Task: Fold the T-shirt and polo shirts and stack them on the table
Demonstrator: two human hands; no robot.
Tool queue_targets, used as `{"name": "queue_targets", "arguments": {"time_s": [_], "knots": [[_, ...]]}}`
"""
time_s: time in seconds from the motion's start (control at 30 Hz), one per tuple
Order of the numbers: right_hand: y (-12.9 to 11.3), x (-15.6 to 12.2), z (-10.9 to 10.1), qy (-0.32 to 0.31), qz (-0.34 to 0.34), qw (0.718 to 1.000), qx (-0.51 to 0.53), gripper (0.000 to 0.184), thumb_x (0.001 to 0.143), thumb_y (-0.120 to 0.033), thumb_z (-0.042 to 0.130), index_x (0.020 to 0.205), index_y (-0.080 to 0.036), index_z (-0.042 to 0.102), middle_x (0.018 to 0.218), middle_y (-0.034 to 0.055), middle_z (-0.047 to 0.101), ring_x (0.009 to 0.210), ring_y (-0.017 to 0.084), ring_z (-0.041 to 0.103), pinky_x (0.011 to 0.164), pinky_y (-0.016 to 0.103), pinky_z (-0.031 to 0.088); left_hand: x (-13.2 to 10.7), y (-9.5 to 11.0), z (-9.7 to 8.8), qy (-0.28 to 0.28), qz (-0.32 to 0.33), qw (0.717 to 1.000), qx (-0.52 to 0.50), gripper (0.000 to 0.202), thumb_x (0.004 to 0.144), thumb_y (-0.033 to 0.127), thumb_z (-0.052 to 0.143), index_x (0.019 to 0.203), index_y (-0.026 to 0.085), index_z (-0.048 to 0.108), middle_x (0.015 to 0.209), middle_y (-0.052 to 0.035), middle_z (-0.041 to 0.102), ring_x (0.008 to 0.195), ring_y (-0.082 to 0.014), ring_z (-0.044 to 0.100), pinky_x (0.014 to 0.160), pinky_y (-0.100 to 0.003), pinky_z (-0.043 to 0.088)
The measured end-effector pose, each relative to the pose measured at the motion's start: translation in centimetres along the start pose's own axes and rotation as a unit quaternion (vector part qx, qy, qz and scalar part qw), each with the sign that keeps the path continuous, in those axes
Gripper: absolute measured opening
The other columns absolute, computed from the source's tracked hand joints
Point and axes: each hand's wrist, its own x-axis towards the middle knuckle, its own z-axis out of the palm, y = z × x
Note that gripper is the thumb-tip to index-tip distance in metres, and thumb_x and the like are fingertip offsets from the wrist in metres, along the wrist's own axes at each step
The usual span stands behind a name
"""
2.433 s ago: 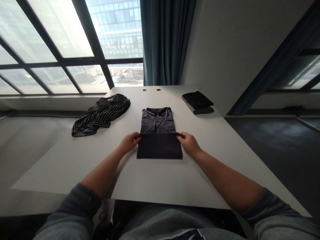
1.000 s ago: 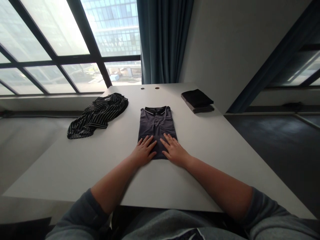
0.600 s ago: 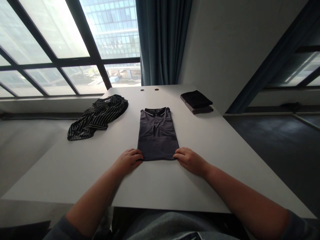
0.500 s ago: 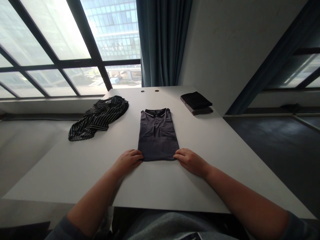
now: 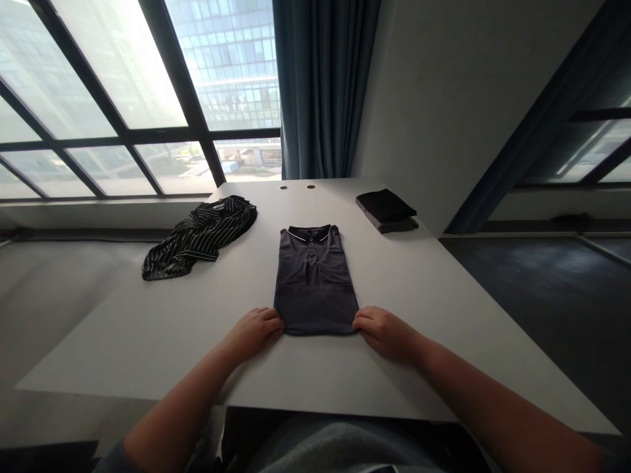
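A dark grey polo shirt [image 5: 314,279] lies folded into a narrow rectangle on the white table [image 5: 434,289], collar at the far end. My left hand [image 5: 255,330] curls its fingers on the shirt's near left corner. At the near right corner my right hand [image 5: 383,330] does the same, fingers closed on the fold. Both forearms reach in from the table's near edge.
A crumpled black shirt with white stripes [image 5: 202,233] lies at the table's left side. A small stack of folded dark clothes [image 5: 387,209] sits at the far right corner. Windows and a blue curtain [image 5: 320,85] stand behind the table.
The bottom part of the polo was folded up over the body, then both hands pressed it flat. They have since moved out to the near corners and grip them.
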Motion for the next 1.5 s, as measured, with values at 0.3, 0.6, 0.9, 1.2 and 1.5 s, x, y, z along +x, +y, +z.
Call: {"name": "queue_targets", "arguments": {"time_s": [0.3,0.6,0.9,1.2,1.5], "knots": [[-2.7,-1.5,-1.8,-0.129,0.035,0.987,0.085,0.021,0.088,-0.007,0.061,0.096,-0.021,0.075,0.096,0.0052,0.072,0.085,0.018,0.068,0.077,0.029,0.05,-2.3,2.6,-1.5,-0.062,0.016,0.993,-0.102,0.013,0.102,0.033,0.061,0.099,0.027,0.072,0.101,-0.0016,0.071,0.091,-0.0192,0.069,0.088,-0.032,0.05],[9.7,4.6,-0.1,0.157,0.19,0.969,-0.016,0.021,0.095,-0.029,0.059,0.098,-0.02,0.077,0.106,0.0111,0.076,0.106,0.028,0.068,0.1,0.042,0.052,5.6,-8.7,2.2,0.163,-0.235,0.955,-0.079,0.036,0.104,0.041,0.046,0.116,0.023,0.074,0.123,-0.0133,0.072,0.117,-0.0299,0.065,0.107,-0.048,0.049],[19.1,12.9,2.6,0.143,0.353,0.917,-0.115,0.041,0.1,-0.043,0.057,0.126,-0.02,0.078,0.141,0.0145,0.067,0.13,0.031,0.058,0.116,0.042,0.041,14.5,-14.4,2.9,0.164,-0.372,0.913,-0.036,0.04,0.104,0.05,0.048,0.12,0.031,0.079,0.143,-0.0077,0.067,0.133,-0.0331,0.057,0.111,-0.048,0.044],[23.6,17.9,2.7,0.144,0.381,0.91,-0.082,0.046,0.1,-0.046,0.055,0.13,-0.017,0.075,0.146,0.0161,0.063,0.136,0.033,0.055,0.12,0.045,0.037,19.4,-17.3,3.0,0.158,-0.383,0.909,-0.051,0.044,0.102,0.057,0.049,0.124,0.031,0.078,0.146,-0.0065,0.066,0.137,-0.035,0.054,0.113,-0.05,0.041],[24.1,18.5,2.2,0.235,0.348,0.906,0.047,0.027,0.091,-0.038,0.064,0.106,-0.019,0.075,0.114,0.0114,0.077,0.106,0.028,0.069,0.099,0.04,0.052,21.2,-18.2,3.0,0.166,-0.401,0.898,-0.074,0.028,0.097,0.045,0.059,0.114,0.03,0.076,0.124,-0.007,0.075,0.121,-0.0326,0.065,0.101,-0.044,0.047]]}}
